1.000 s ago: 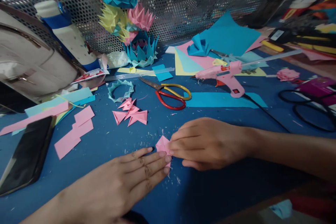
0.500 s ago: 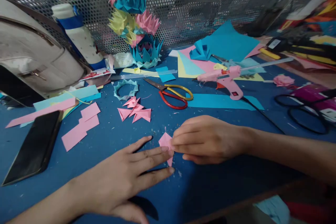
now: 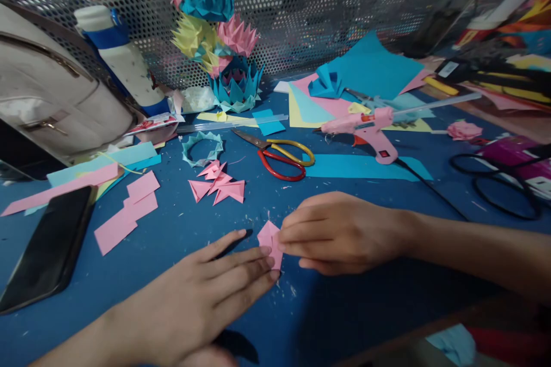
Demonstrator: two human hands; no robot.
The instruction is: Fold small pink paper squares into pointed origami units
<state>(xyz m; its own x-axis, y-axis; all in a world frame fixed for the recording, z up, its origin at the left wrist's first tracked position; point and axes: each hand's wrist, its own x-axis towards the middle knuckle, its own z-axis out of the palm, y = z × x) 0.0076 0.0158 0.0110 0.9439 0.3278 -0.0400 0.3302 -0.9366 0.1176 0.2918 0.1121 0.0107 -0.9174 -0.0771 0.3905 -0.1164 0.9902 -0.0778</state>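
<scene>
A small piece of pink paper [image 3: 270, 236], folded to a point at its far end, lies on the blue table between my hands. My left hand [image 3: 202, 292] is flat and open, with fingers stretched out and some fingertips resting on the paper's left and lower edge. From the right, my right hand [image 3: 340, 233] has its fingers pressed together at the paper's right edge; its thumb is mostly hidden. Just beyond lie several folded pink paper triangles [image 3: 221, 183], a pale blue paper ring [image 3: 202, 149] and scissors [image 3: 282, 157] with red and yellow handles.
On the left are flat pink paper pieces [image 3: 129, 212], a phone [image 3: 47, 246], a bag [image 3: 55, 80] and a bottle [image 3: 116, 51]. A pink glue gun [image 3: 365, 126] with a black cord lies at right. Stacked paper flowers [image 3: 215, 40] stand against a perforated metal panel.
My left fingers have slid down and left along the paper, baring more of its middle fold. My right hand stays at the right edge. The view has shifted slightly.
</scene>
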